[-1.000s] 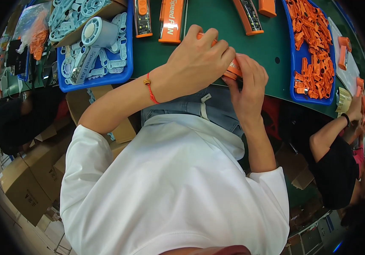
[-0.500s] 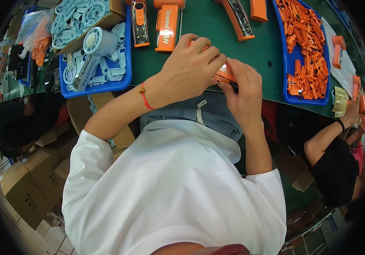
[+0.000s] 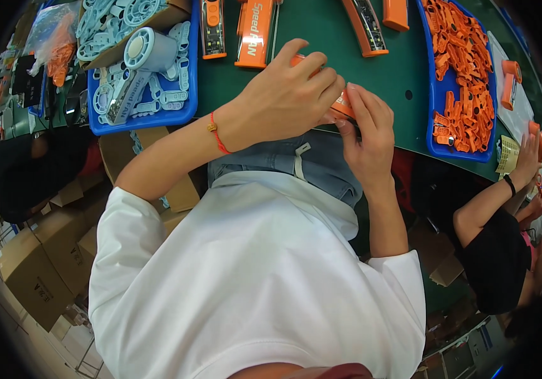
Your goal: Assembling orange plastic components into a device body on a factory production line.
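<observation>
Close to my waist, at the table's near edge, I hold an orange handheld fan point(image 3: 342, 108) between both hands. My left hand point(image 3: 287, 95), with a red cord bracelet on its wrist, arches over the fan's left part with bent fingers and hides much of it. At the other end, my right hand point(image 3: 372, 123) grips it between thumb and fingers. Beyond my hands lie an orange fan body with white lettering point(image 3: 255, 36) and two orange bodies whose circuit boards show, one to the left point(image 3: 212, 28) and one to the right point(image 3: 366, 28).
On the left, a blue tray point(image 3: 192, 95) holds light-blue plastic parts and a light-blue fan, with a carton point(image 3: 179, 16) of more parts. A blue tray point(image 3: 432, 142) of small orange parts sits on the right. Another person's hand point(image 3: 525, 161) is at the far right.
My left fingers have shifted on the fan, the index finger lifting and pointing farther out. Both hands still hold the fan. The view has shifted slightly, and the other person's hand has moved.
</observation>
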`<state>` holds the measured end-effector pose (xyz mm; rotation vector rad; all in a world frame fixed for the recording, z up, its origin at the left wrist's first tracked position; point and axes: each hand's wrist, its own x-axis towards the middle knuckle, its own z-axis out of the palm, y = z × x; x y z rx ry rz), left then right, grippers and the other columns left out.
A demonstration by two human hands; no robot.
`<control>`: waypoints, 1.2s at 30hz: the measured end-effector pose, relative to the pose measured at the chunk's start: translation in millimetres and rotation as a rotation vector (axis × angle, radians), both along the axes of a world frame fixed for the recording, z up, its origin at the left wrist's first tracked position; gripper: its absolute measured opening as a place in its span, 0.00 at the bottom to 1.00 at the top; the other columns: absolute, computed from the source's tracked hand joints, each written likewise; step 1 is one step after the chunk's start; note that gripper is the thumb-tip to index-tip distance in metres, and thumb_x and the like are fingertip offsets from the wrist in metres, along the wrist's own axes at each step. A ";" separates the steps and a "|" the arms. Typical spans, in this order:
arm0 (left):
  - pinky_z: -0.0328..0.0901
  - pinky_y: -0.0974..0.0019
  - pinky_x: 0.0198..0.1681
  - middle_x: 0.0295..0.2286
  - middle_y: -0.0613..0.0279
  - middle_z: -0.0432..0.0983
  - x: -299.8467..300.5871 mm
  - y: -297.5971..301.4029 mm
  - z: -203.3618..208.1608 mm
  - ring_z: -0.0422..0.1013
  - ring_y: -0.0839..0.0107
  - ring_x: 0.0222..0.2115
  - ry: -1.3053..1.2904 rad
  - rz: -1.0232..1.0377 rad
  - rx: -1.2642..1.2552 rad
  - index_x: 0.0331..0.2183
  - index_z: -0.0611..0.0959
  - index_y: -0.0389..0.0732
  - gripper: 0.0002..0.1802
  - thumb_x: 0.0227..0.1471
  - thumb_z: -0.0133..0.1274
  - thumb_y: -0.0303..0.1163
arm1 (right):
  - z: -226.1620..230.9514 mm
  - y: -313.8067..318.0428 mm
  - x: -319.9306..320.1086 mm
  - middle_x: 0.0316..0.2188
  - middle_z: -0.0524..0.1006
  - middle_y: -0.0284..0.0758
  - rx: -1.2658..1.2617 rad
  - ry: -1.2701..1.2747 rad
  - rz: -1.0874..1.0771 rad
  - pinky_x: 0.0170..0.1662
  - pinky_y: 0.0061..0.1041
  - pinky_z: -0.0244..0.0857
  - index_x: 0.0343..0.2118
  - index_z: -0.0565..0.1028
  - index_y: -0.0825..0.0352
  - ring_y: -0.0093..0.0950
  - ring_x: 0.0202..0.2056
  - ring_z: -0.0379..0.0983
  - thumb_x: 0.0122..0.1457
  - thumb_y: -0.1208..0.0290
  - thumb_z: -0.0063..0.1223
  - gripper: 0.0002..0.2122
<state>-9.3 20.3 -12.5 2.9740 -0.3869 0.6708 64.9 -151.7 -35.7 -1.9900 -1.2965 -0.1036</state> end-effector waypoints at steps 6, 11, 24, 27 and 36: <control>0.61 0.62 0.37 0.28 0.65 0.71 2.5 -0.4 -5.7 0.66 0.69 0.33 0.008 -0.011 0.026 0.31 0.77 0.39 0.22 0.39 0.56 0.47 | -7.7 1.2 -3.5 0.44 0.72 0.40 0.067 -0.017 -0.062 0.50 0.32 0.59 0.45 0.72 0.70 0.37 0.45 0.68 0.47 0.81 0.54 0.19; 0.60 0.61 0.39 0.32 0.65 0.72 2.1 1.1 1.1 0.67 0.67 0.36 0.033 -0.001 -0.026 0.34 0.77 0.39 0.24 0.38 0.57 0.46 | -2.7 0.5 -0.9 0.44 0.72 0.39 0.013 -0.035 -0.050 0.48 0.33 0.61 0.46 0.71 0.69 0.36 0.45 0.68 0.46 0.81 0.55 0.21; 0.66 0.74 0.32 0.35 0.63 0.67 5.7 -26.4 56.3 0.68 0.78 0.29 0.275 0.218 -2.123 0.46 0.64 0.37 0.22 0.53 0.51 0.35 | 78.2 15.7 17.8 0.45 0.70 0.39 0.007 0.272 0.045 0.48 0.27 0.60 0.48 0.69 0.70 0.33 0.48 0.63 0.56 0.67 0.50 0.18; 0.67 0.72 0.30 0.27 0.64 0.70 50.0 17.0 78.7 0.70 0.77 0.26 0.238 0.257 -1.792 0.39 0.70 0.35 0.17 0.51 0.49 0.36 | 88.0 -7.4 72.3 0.41 0.71 0.40 -0.032 0.116 -0.365 0.44 0.31 0.62 0.38 0.74 0.69 0.37 0.40 0.69 0.55 0.71 0.48 0.10; 0.65 0.58 0.44 0.37 0.48 0.75 292.9 142.2 43.5 0.72 0.54 0.39 0.392 0.740 -0.702 0.35 0.80 0.36 0.31 0.43 0.42 0.54 | 39.1 -20.8 140.3 0.41 0.66 0.46 -0.474 -0.015 -0.407 0.44 0.35 0.62 0.35 0.67 0.71 0.46 0.43 0.64 0.42 0.86 0.51 0.15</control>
